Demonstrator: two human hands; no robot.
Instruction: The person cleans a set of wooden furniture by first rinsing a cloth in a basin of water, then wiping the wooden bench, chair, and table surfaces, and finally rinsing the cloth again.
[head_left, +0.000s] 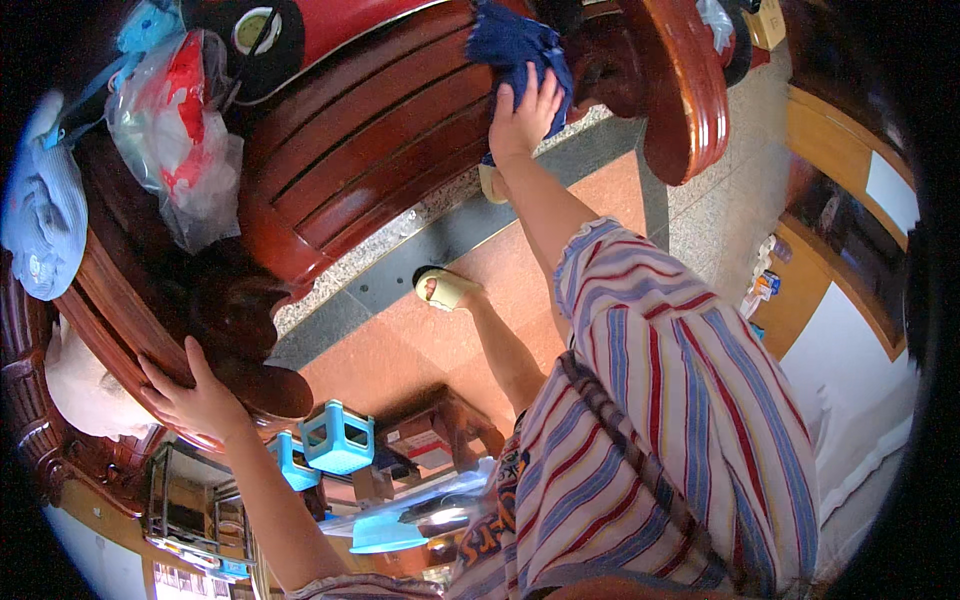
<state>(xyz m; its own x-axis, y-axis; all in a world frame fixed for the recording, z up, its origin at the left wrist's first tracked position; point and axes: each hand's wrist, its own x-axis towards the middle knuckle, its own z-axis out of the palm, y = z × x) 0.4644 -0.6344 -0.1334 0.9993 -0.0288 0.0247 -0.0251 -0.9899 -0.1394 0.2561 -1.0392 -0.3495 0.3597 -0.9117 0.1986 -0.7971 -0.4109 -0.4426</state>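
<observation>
My right hand (527, 112) lies over a crumpled dark blue cloth (517, 37), fingers spread, pressing it against the slatted seat of a polished wooden bench (375, 139). The cloth hangs over the seat's front edge near the right end. My left hand (196, 397) rests on the bench's curved left armrest (124, 322), thumb apart from the fingers, with nothing held in it. A clear plastic bag with red print (187, 142) sits on the seat beside that armrest. Over the armrest's far part hangs a light blue ribbed fabric item (49, 217).
A small bowl with green contents (257, 31) stands behind the bag. The carved right armrest (690, 97) juts forward. My foot in a pale slipper (444, 289) is on the tiled floor. Blue plastic stools (337, 439) and a metal rack (199, 495) stand at lower left.
</observation>
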